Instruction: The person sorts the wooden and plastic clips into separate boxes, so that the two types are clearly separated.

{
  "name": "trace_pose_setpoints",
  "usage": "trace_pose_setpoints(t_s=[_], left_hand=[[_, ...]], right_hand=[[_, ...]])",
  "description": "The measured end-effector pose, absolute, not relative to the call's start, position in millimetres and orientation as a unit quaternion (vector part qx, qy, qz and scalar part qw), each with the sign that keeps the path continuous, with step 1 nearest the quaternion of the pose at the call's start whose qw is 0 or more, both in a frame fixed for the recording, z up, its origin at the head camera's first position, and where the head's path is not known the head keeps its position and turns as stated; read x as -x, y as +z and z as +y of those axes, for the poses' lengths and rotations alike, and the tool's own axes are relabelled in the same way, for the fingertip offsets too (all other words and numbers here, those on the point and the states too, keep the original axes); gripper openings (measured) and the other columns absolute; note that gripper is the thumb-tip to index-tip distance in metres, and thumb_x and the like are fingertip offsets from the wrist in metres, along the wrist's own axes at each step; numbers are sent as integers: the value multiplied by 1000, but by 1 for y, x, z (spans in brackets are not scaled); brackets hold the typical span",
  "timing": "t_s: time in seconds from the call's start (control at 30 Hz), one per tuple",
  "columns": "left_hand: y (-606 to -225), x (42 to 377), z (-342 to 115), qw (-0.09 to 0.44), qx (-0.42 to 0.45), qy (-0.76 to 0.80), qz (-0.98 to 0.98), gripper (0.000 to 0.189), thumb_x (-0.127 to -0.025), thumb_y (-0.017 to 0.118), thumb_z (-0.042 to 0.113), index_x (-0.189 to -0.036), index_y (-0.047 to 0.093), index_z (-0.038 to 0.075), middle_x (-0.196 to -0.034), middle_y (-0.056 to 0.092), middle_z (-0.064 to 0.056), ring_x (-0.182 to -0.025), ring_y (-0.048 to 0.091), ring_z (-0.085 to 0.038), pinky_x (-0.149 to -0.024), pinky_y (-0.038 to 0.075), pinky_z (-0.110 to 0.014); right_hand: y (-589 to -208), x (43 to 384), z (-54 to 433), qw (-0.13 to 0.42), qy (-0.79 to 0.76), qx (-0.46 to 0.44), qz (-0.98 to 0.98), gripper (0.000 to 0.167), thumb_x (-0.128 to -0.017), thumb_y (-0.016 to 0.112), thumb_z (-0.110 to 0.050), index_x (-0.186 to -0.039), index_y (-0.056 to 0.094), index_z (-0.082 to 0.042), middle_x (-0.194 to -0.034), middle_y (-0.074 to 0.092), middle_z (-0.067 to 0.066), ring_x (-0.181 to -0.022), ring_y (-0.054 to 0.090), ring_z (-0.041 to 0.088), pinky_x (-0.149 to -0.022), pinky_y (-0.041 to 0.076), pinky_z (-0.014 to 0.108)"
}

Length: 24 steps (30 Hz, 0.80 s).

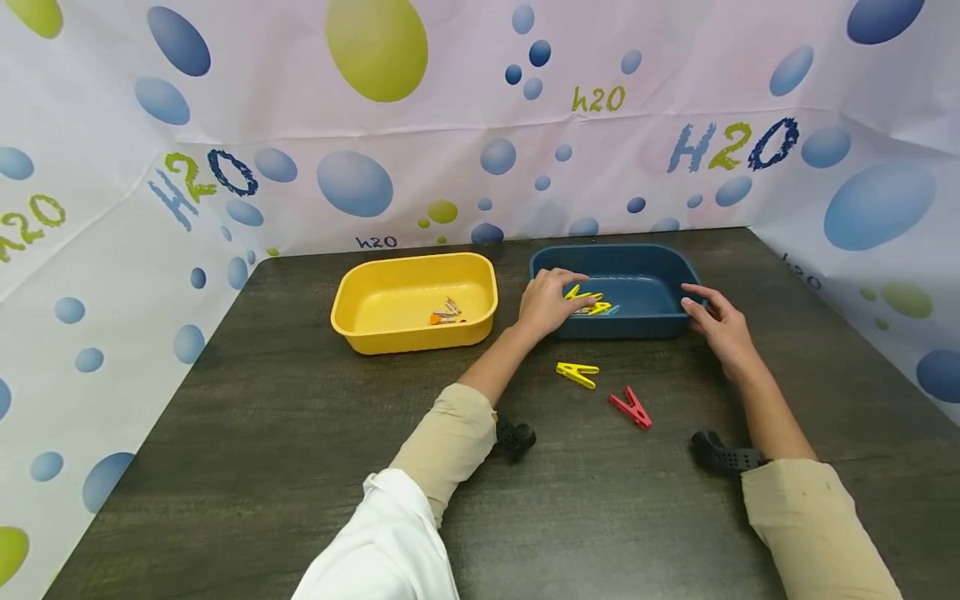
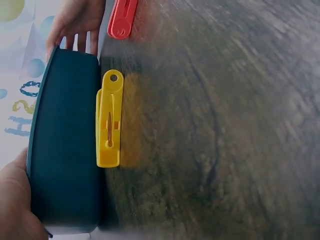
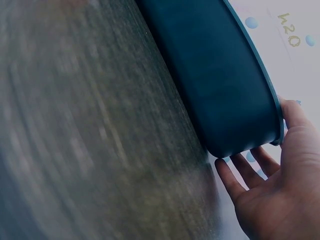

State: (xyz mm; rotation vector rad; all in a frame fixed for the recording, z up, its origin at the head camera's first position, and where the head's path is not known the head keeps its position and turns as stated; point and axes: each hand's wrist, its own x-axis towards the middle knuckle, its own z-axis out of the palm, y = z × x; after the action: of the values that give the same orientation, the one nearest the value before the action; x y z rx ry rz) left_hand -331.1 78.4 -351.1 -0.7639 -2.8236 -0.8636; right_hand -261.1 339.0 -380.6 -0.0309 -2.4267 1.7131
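Observation:
A dark blue bin (image 1: 622,327) stands at the back right of the table. Inside its left end lie yellow clothespins (image 1: 600,307) and a light blue piece. My left hand (image 1: 546,304) reaches over that end, thumb and index finger apart above the clothespins; its other fingertips are hidden. At the opposite end my right hand (image 1: 722,329) holds the bin by the rim. The right wrist view shows the right hand (image 3: 285,185) with its other fingers spread along the outer wall. In front of the bin lie a yellow clothespin (image 1: 577,374) and a red clothespin (image 1: 630,408).
To the left stands a yellow bin (image 1: 412,340) with several small wooden-looking clips (image 1: 447,312) and an orange piece in it. A printed white backdrop (image 1: 480,167) rises behind the dark table (image 1: 262,467) and along both sides.

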Motion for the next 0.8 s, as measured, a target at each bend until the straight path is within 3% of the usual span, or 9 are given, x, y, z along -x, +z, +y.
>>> trace_pose_setpoints(t_s=[0.27, 0.5, 0.63, 0.8], left_hand=[[-347, 318, 68, 54, 287, -376, -879, 42, -84, 66, 36, -120, 63, 16, -123, 54, 0, -113, 42, -16, -92, 37, -31], [-350, 280, 55, 70, 359, -435, -823, 35, -82, 70, 28, -113, 66, 12, -112, 58, 0, -101, 46, -17, -84, 41, -30], [-360, 261, 47, 55, 377, -471, -795, 33, -82, 71, 22, -111, 67, 9, -109, 59, -1, -98, 48, -18, -82, 43, -34], [-378, 251, 39, 36, 370, -474, -798, 31, -80, 72, 20, -109, 68, 9, -107, 60, 1, -97, 49, -15, -80, 44, -30]], right_hand=[[-385, 257, 342, 79, 569, 5, -819, 53, -95, 47, -36, -140, 39, -10, -137, 30, 21, -108, 44, 5, -87, 42, 19], [-385, 257, 343, 76, 569, 11, -819, 53, -95, 48, -37, -141, 39, -12, -139, 29, 21, -108, 44, 5, -88, 42, 21], [-384, 259, 342, 78, 573, 12, -816, 51, -95, 48, -37, -140, 40, -14, -139, 29, 20, -108, 44, 6, -87, 42, 20], [-382, 261, 341, 79, 574, 12, -815, 51, -95, 48, -37, -140, 40, -14, -139, 29, 19, -109, 44, 7, -88, 42, 21]])
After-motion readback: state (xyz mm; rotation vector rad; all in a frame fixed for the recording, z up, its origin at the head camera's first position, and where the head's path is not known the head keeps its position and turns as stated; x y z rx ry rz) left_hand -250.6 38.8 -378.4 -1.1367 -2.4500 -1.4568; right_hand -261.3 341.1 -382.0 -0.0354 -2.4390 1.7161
